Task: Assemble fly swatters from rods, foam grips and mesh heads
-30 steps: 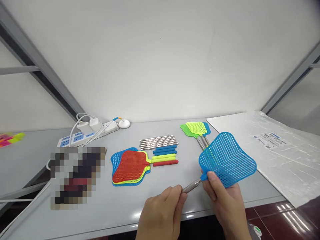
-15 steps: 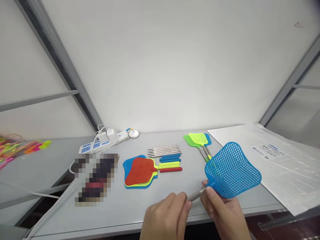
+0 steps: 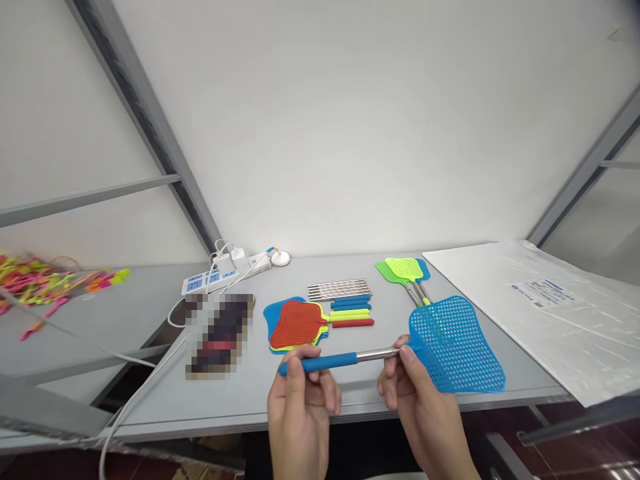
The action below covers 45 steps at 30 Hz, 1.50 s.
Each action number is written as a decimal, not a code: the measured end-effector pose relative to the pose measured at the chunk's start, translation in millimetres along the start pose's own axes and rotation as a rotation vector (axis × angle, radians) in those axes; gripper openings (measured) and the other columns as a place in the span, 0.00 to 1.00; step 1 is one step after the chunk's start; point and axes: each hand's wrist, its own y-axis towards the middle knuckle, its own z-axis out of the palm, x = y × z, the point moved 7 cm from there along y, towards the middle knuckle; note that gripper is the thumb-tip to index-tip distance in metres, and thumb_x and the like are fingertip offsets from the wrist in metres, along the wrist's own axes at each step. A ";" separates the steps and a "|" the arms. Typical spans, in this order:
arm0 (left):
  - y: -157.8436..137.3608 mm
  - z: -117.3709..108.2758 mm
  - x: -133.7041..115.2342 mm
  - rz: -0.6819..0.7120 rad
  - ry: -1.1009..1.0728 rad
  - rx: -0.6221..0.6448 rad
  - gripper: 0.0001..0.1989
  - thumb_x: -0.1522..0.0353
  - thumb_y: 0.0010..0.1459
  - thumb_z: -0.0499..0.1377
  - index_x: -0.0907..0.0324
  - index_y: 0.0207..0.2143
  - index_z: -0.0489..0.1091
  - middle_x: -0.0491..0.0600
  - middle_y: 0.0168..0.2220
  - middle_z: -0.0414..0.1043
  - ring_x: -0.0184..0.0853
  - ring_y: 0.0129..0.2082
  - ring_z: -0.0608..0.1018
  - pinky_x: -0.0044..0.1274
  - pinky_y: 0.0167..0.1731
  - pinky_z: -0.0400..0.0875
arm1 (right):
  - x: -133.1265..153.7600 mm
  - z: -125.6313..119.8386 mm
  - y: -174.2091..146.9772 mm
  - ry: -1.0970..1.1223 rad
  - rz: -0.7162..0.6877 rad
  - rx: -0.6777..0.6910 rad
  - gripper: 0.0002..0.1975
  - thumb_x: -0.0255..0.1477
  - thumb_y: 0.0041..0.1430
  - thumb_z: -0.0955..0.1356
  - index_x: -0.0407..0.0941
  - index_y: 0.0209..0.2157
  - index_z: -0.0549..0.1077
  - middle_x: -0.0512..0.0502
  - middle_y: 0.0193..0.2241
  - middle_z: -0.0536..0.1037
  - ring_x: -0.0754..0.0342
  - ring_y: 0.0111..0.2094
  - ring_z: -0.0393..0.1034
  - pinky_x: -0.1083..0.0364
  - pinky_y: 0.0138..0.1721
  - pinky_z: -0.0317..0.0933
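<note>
A blue fly swatter (image 3: 457, 347) is held level above the front edge of the table by both hands. My left hand (image 3: 303, 407) is closed around the end of its blue grip, thumb on top. My right hand (image 3: 423, 400) pinches the neck where the metal rod meets the mesh head. Behind lie loose swatter heads, a red one (image 3: 297, 325) on top of yellow and blue ones. Beside them are blue, yellow and red grips (image 3: 353, 323) and a row of metal rods (image 3: 337, 290). Several put-together swatters (image 3: 404, 269) lie farther back, partly covered by the blue head.
A white power strip (image 3: 225, 272) with plugs and cables sits at the back left, near a round white device (image 3: 281, 258). A pixelated dark item (image 3: 223, 337) lies in front. White packaging (image 3: 530, 300) covers the right side. Colourful pieces (image 3: 50, 283) lie far left.
My left hand has turned palm up and shifted left to the grip's end, leaving the blue grip and rod in sight. The swatter is more level, and the view has shifted slightly.
</note>
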 end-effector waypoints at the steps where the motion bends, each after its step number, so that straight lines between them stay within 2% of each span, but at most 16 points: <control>1: -3.1 6.0 5.8 -0.015 -0.062 0.009 0.17 0.53 0.62 0.59 0.58 0.36 0.72 0.40 0.21 0.60 0.24 0.15 0.65 0.18 0.15 0.61 | -0.5 2.2 -2.7 -0.008 -0.001 0.012 0.11 0.37 0.58 0.72 0.45 0.38 0.73 0.52 0.23 0.73 0.60 0.17 0.62 0.56 0.22 0.62; 6: -19.3 43.6 43.5 -0.112 -0.041 0.313 0.15 0.56 0.61 0.61 0.59 0.39 0.70 0.43 0.24 0.66 0.26 0.20 0.69 0.19 0.21 0.65 | -3.4 3.6 -4.6 -0.080 -0.004 0.094 0.13 0.39 0.56 0.73 0.45 0.36 0.73 0.52 0.23 0.72 0.57 0.21 0.65 0.58 0.21 0.62; 9: -20.5 51.9 53.9 -0.089 -0.013 0.366 0.12 0.60 0.61 0.62 0.59 0.39 0.68 0.43 0.24 0.68 0.26 0.23 0.69 0.18 0.22 0.63 | -5.4 0.5 0.2 -0.097 -0.017 0.129 0.12 0.38 0.56 0.73 0.44 0.35 0.74 0.53 0.22 0.71 0.57 0.22 0.65 0.57 0.23 0.63; 14: -16.8 49.1 47.0 0.075 0.082 0.352 0.09 0.62 0.62 0.61 0.59 0.37 0.69 0.44 0.23 0.68 0.27 0.21 0.70 0.18 0.20 0.62 | -15.2 2.9 1.4 -0.079 -0.020 0.173 0.10 0.36 0.56 0.73 0.44 0.30 0.73 0.54 0.21 0.70 0.58 0.21 0.64 0.57 0.25 0.65; 21: -29.0 14.1 57.0 0.217 0.075 0.190 0.06 0.64 0.64 0.60 0.57 0.36 0.70 0.41 0.24 0.63 0.25 0.20 0.69 0.17 0.18 0.60 | -35.9 -6.7 -9.5 -0.017 0.014 0.118 0.08 0.35 0.59 0.71 0.46 0.36 0.72 0.55 0.19 0.69 0.56 0.20 0.66 0.56 0.23 0.64; 24: -31.1 3.3 54.4 0.273 0.069 0.144 0.04 0.66 0.66 0.58 0.56 0.39 0.71 0.40 0.25 0.62 0.22 0.17 0.67 0.18 0.19 0.60 | -27.7 -19.8 -5.4 -0.043 -0.018 0.035 0.09 0.35 0.59 0.72 0.45 0.35 0.73 0.56 0.18 0.69 0.57 0.19 0.66 0.55 0.26 0.65; 29: -28.0 0.6 37.9 0.317 0.027 0.122 0.05 0.66 0.65 0.58 0.56 0.37 0.73 0.41 0.27 0.61 0.22 0.19 0.68 0.19 0.20 0.60 | 1.7 -41.7 4.4 -0.006 -0.125 -0.129 0.09 0.34 0.57 0.73 0.46 0.35 0.73 0.58 0.18 0.67 0.60 0.18 0.65 0.58 0.24 0.62; 34: -25.2 1.1 36.8 0.214 0.000 0.077 0.09 0.64 0.65 0.57 0.57 0.33 0.70 0.40 0.25 0.56 0.21 0.18 0.64 0.19 0.20 0.57 | -2.2 -43.8 1.0 0.023 -0.059 -0.096 0.10 0.37 0.59 0.72 0.46 0.37 0.73 0.57 0.20 0.68 0.60 0.19 0.64 0.58 0.24 0.62; 38: -25.1 5.3 44.1 0.090 0.012 0.098 0.11 0.63 0.63 0.59 0.58 0.29 0.66 0.39 0.23 0.56 0.22 0.18 0.63 0.19 0.20 0.57 | -24.1 -26.3 -10.4 -0.031 0.053 0.115 0.09 0.37 0.61 0.70 0.47 0.39 0.74 0.54 0.22 0.72 0.60 0.21 0.66 0.58 0.25 0.61; 40: -26.9 10.2 48.6 0.027 0.046 0.143 0.13 0.62 0.63 0.59 0.58 0.28 0.65 0.39 0.22 0.57 0.24 0.18 0.63 0.19 0.21 0.58 | -32.6 -17.0 -16.1 -0.067 0.098 0.225 0.08 0.36 0.62 0.70 0.46 0.36 0.75 0.53 0.23 0.73 0.59 0.22 0.67 0.58 0.26 0.61; 45: -32.7 21.0 55.7 -0.112 0.193 0.192 0.13 0.59 0.59 0.62 0.59 0.31 0.69 0.39 0.18 0.61 0.25 0.19 0.63 0.19 0.21 0.59 | -26.9 -16.6 -15.2 -0.078 0.024 0.249 0.09 0.35 0.64 0.68 0.46 0.31 0.75 0.52 0.25 0.74 0.59 0.22 0.67 0.57 0.28 0.63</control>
